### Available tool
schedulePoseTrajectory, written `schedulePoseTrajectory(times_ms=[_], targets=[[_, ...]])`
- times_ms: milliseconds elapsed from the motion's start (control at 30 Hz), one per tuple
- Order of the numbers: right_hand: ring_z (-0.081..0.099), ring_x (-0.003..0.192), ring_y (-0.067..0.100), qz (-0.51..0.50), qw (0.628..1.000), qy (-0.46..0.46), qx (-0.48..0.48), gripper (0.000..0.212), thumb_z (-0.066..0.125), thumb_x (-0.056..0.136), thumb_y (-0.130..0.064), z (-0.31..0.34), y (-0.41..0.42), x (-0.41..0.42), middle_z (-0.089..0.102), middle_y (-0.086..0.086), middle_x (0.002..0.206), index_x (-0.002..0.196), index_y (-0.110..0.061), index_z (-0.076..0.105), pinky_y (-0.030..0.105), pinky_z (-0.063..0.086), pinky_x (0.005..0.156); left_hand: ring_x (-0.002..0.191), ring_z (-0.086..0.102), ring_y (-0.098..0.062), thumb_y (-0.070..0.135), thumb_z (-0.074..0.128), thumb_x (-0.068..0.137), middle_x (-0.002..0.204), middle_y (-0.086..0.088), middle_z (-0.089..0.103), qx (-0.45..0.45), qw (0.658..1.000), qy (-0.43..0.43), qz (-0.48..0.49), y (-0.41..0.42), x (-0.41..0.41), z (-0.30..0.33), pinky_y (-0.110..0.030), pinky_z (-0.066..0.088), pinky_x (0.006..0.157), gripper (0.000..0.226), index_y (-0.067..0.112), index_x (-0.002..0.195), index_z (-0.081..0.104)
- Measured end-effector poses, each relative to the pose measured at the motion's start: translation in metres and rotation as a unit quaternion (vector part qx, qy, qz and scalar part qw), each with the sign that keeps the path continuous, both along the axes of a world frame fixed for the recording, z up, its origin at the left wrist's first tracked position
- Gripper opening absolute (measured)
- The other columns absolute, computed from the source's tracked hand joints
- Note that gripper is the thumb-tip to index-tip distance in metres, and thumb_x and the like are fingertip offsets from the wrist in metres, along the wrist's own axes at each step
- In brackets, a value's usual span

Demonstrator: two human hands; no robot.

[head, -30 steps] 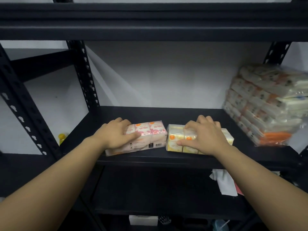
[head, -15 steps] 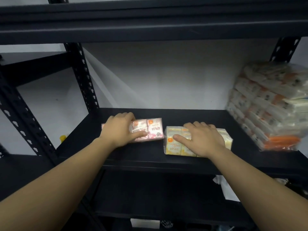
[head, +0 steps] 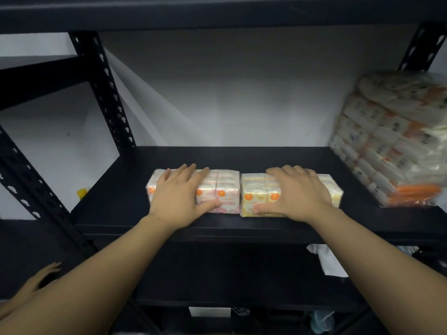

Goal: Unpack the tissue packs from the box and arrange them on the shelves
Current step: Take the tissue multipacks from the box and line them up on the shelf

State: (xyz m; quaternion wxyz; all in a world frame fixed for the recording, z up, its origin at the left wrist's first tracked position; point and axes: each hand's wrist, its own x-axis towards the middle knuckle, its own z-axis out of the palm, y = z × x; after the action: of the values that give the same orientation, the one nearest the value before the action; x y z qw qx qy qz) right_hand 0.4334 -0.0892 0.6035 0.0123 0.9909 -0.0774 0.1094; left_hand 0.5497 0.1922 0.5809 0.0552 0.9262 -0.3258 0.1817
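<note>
Both hands lie flat, fingers extended — left hand [head: 180, 193] atop the pink tissue pack [head: 223, 193], right hand [head: 294, 193] atop the yellow tissue pack [head: 254, 195] touching beside it, gripping nothing.

My left hand [head: 179, 194] covers much of the pink tissue pack [head: 226, 192]; my right hand [head: 294, 193] hides the yellow pack's [head: 254, 197] middle. Rightward, the blurred stack [head: 396, 141] leaves frame.

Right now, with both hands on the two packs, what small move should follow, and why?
Probably lift both hands away. The pink pack under the left hand and the yellow pack under the right hand sit side by side, touching, on the shelf.
</note>
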Motion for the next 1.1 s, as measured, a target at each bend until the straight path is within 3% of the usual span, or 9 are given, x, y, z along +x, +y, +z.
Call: schedulePoseTrajectory(times_ms=[200,400,567,667,733,867,1100], targets=[[0.055,0.113,0.021,-0.003,1.000,0.007,-0.010,0.109,0.043,0.055,-0.107,0.001,-0.003,0.028,0.059,-0.007,0.125,0.139,-0.038,0.046,0.042,0.038,0.102,0.144,0.047,-0.031,0.092,0.035,0.081,0.154,-0.009,0.054,-0.017,1.000,-0.023,0.009,-0.007,0.021,-0.004,-0.056,0.034,0.118,0.096,0.031,0.153,0.048],[0.049,0.120,0.021,0.005,1.000,0.014,0.013,0.110,0.048,0.058,-0.104,0.005,-0.013,0.065,0.055,-0.005,0.134,0.147,-0.039,0.043,0.043,0.039,0.103,0.141,0.048,-0.029,0.093,0.035,0.081,0.154,-0.006,0.052,-0.007,1.000,-0.013,0.010,-0.017,0.055,0.004,-0.053,0.032,0.117,0.097,0.031,0.154,0.044],[0.042,0.118,0.021,0.007,1.000,-0.006,0.006,0.114,0.047,0.056,-0.104,0.005,-0.024,0.109,0.045,-0.003,0.126,0.149,-0.039,0.044,0.041,0.036,0.102,0.130,0.056,-0.029,0.093,0.044,0.080,0.141,-0.004,0.060,-0.017,1.000,-0.016,0.004,-0.030,0.104,0.003,-0.052,0.037,0.111,0.097,0.024,0.149,0.047],[0.041,0.123,0.022,0.012,0.999,-0.034,-0.002,0.116,0.051,0.058,-0.102,0.001,-0.030,0.139,0.049,-0.003,0.135,0.152,-0.034,0.039,0.041,0.033,0.104,0.123,0.059,-0.030,0.091,0.047,0.080,0.131,-0.005,0.063,-0.031,0.999,-0.020,0.002,-0.040,0.136,0.001,-0.052,0.038,0.110,0.091,0.021,0.137,0.051],[0.042,0.123,0.023,0.013,0.998,-0.061,0.005,0.113,0.055,0.059,-0.100,-0.002,-0.035,0.156,0.053,-0.003,0.138,0.147,-0.031,0.040,0.042,0.034,0.102,0.122,0.059,-0.030,0.090,0.044,0.082,0.129,-0.005,0.063,-0.028,0.999,-0.026,0.003,-0.046,0.153,0.001,-0.052,0.038,0.109,0.087,0.020,0.132,0.053],[0.046,0.109,0.022,0.026,0.996,-0.080,-0.030,0.093,0.053,0.061,-0.099,-0.005,-0.043,0.184,0.057,-0.004,0.119,0.122,-0.030,0.052,0.044,0.038,0.095,0.122,0.059,-0.030,0.091,0.035,0.084,0.131,-0.005,0.064,-0.022,0.999,-0.044,0.004,-0.054,0.177,-0.001,-0.052,0.040,0.109,0.087,0.021,0.131,0.053],[0.049,0.107,0.021,0.030,0.991,-0.117,-0.066,0.094,0.048,0.064,-0.100,-0.016,-0.058,0.211,0.056,-0.004,0.118,0.124,-0.028,0.060,0.042,0.040,0.092,0.121,0.059,-0.031,0.093,0.038,0.082,0.134,-0.006,0.062,-0.027,0.997,-0.078,-0.014,-0.059,0.206,-0.008,-0.054,0.040,0.110,0.090,0.021,0.133,0.052]])
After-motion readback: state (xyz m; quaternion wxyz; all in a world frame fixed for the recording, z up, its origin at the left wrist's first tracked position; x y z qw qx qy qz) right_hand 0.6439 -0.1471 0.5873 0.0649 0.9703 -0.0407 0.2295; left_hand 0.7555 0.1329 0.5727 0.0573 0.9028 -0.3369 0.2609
